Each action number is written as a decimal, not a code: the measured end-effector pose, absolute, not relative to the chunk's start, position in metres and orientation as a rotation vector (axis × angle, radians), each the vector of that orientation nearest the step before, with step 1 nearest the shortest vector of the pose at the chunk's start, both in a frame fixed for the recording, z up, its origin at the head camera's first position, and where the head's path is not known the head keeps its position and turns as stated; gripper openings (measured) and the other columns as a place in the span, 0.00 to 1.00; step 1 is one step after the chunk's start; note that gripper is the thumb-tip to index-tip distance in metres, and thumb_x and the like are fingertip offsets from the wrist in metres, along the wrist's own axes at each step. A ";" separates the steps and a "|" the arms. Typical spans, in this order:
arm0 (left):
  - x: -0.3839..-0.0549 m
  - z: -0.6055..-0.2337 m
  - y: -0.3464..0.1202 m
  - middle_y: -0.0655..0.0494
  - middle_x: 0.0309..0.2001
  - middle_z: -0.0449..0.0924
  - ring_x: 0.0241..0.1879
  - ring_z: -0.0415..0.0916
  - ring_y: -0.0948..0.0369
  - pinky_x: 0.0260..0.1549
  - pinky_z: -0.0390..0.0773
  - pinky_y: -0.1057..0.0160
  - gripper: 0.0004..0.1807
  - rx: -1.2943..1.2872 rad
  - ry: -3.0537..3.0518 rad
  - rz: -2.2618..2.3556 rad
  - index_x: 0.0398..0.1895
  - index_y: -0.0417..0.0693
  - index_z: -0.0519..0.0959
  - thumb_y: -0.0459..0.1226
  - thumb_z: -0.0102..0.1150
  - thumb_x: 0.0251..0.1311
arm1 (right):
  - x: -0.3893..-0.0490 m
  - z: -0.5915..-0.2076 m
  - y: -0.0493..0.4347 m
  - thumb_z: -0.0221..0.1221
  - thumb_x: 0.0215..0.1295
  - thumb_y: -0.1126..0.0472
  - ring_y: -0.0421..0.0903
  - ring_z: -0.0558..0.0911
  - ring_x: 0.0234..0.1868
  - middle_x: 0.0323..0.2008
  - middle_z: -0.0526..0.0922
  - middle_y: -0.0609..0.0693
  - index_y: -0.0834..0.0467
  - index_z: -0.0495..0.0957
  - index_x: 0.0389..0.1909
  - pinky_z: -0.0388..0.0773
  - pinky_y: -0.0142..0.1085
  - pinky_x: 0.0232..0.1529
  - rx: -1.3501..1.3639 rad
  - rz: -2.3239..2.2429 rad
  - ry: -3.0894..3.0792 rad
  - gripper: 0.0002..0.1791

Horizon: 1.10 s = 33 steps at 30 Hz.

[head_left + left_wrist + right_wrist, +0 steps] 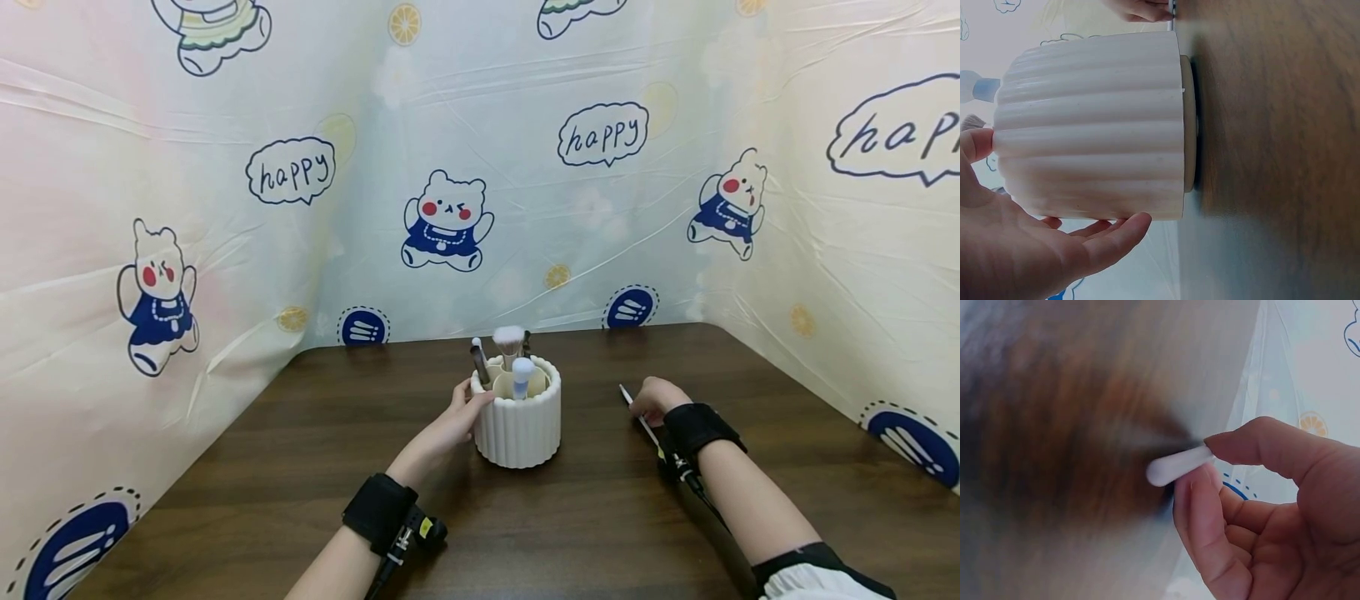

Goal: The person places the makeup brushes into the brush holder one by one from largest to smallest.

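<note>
A white fluted brush holder stands upright on the brown table. My left hand grips its left side, thumb at the scalloped rim and fingers along the wall. Inside the holder are a fluffy white-tipped makeup brush, a pale blue-and-white brush and a dark-handled one. To the right of the holder and apart from it, my right hand pinches a thin white stick between thumb and fingers. In the right wrist view the stick's rounded white end shows; its kind is unclear.
The dark wood-grain table runs back to a pale printed curtain, which also hangs along the left and right sides. In the left wrist view, a beige base ring shows under the holder.
</note>
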State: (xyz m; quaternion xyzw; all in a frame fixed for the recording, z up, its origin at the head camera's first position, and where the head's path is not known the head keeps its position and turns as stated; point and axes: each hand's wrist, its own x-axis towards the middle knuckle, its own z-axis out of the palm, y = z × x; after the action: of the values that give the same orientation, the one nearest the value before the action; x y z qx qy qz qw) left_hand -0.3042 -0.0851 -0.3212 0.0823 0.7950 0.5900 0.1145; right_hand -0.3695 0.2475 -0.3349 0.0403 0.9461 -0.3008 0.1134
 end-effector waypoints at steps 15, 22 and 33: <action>-0.307 -0.323 -0.086 0.38 0.74 0.38 0.73 0.44 0.41 0.66 0.55 0.35 0.43 0.234 2.330 1.718 0.75 0.46 0.32 0.55 0.40 0.68 | -0.363 -0.320 0.252 0.53 0.59 0.66 0.38 0.69 0.17 0.19 0.70 0.48 0.68 0.70 0.28 0.71 0.27 0.22 0.065 -0.988 2.789 0.07; -0.308 -0.324 -0.085 0.38 0.75 0.36 0.74 0.43 0.41 0.66 0.55 0.36 0.44 0.238 2.330 1.721 0.75 0.46 0.32 0.55 0.40 0.68 | -0.362 -0.311 0.256 0.51 0.60 0.68 0.37 0.69 0.17 0.19 0.70 0.48 0.70 0.71 0.30 0.70 0.26 0.21 0.066 -1.062 2.784 0.07; -0.306 -0.322 -0.086 0.37 0.75 0.34 0.74 0.43 0.42 0.66 0.54 0.36 0.44 0.236 2.328 1.714 0.75 0.46 0.32 0.55 0.39 0.68 | -0.360 -0.294 0.250 0.52 0.61 0.63 0.44 0.72 0.17 0.11 0.69 0.47 0.64 0.70 0.20 0.68 0.33 0.23 0.011 -0.997 3.020 0.12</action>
State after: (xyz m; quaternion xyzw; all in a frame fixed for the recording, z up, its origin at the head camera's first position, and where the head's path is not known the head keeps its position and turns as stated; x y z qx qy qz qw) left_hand -0.3062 -0.0856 -0.3218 0.0806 0.7968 0.5866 0.1203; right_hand -0.3597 0.2497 -0.2942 0.0033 0.9494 -0.3135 -0.0191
